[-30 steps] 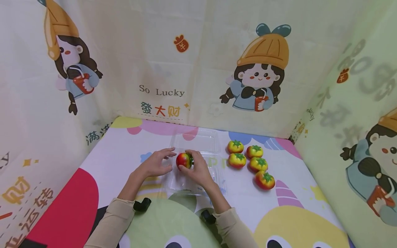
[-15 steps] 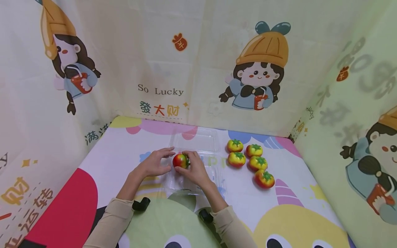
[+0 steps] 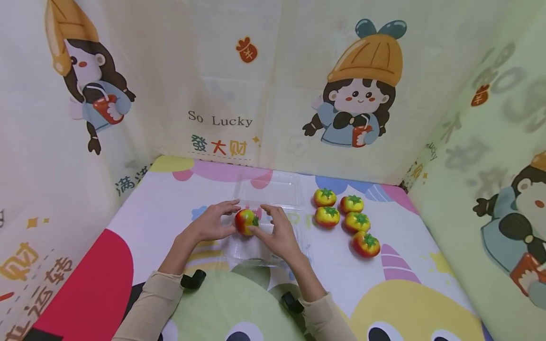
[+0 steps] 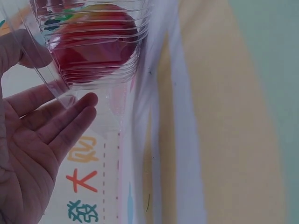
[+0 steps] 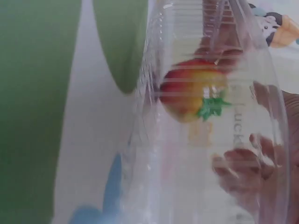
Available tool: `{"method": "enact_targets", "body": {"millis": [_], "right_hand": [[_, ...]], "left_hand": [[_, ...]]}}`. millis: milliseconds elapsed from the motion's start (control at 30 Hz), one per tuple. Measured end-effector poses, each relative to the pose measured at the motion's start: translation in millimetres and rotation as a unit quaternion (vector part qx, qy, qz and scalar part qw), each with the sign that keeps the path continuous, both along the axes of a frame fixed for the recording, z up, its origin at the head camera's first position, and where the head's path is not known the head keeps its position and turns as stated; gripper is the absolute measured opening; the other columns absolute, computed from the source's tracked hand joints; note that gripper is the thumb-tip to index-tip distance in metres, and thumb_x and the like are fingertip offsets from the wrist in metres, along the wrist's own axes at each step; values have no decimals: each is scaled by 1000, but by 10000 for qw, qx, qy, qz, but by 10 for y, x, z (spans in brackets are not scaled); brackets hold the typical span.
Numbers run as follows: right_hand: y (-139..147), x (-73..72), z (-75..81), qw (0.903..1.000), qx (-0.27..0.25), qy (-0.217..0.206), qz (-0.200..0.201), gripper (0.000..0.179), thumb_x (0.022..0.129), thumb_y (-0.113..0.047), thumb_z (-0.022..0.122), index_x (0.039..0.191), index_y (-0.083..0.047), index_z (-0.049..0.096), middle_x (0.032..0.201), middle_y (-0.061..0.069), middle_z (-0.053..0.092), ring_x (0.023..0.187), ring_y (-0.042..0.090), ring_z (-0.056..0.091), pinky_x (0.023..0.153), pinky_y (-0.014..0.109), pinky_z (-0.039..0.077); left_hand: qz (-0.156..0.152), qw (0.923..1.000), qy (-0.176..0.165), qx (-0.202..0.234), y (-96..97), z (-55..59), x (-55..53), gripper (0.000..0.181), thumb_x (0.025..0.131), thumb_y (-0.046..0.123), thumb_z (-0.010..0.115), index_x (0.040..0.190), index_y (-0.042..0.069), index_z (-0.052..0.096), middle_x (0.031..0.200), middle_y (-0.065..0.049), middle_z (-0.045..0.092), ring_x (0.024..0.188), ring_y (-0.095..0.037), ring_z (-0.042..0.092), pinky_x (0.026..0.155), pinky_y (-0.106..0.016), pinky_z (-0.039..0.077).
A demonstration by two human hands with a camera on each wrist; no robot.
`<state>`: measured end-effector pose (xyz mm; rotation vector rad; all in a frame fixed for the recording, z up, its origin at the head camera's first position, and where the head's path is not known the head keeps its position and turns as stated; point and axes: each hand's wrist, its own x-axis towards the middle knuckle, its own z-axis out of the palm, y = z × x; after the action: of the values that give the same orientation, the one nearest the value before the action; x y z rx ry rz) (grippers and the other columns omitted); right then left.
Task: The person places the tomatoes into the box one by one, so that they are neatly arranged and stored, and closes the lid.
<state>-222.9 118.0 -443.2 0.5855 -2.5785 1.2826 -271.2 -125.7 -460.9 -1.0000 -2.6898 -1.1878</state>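
Observation:
A red-and-yellow tomato [image 3: 245,222] with a green star-shaped top lies tipped on its side in the left part of a clear plastic clamshell box [image 3: 266,255]. Through the ribbed wall in the left wrist view, the tomato [image 4: 96,46] shows close to the side. My left hand [image 3: 215,222] is at the box's left rim, fingers extended and thumb apart, close beside the tomato. Just right of the tomato is my right hand [image 3: 279,233], its fingers spread and holding nothing. In the right wrist view a gap separates these fingers from the tomato [image 5: 194,89].
Several more tomatoes [image 3: 356,221] stand in a group on the patterned tablecloth, right of the box. The clear lid [image 3: 268,188] lies folded back behind the box. Printed curtains [image 3: 281,94] enclose the table at the back and both sides.
My right hand carried the tomato slightly left within the box, then let go and drew back to the right with its fingers spreading. My left hand has stayed at the left rim.

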Motion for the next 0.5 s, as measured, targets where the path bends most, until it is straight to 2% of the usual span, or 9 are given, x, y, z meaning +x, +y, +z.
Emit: {"method": "enact_targets", "body": {"millis": [167,400,500], "right_hand": [[151,75,50,9996,-47,232,-158,64,87,-24,82,141,-1,56,134,15,60,119,35,59,98,54,54],[392,173,118,9979,-85,395,-508,62,86,-21,82,140,-6,56,136,12,61,122,29,58,100,53,54],[492,206,124,9972,-64,386,-637,62,86,-20,82,140,-6,56,137,12,61,123,29,58,101,51,53]], "left_hand": [[29,10000,10,-36,-8,20,11,49,84,8,69,131,-4,66,150,-25,51,116,-39,66,100,-56,53],[25,10000,-1,-60,0,19,-7,50,83,11,70,131,-4,66,149,-24,53,129,-41,58,106,-58,48],[34,10000,-11,-67,-7,6,-16,50,83,11,70,130,-5,66,148,-25,53,125,-39,61,105,-57,49]]}}
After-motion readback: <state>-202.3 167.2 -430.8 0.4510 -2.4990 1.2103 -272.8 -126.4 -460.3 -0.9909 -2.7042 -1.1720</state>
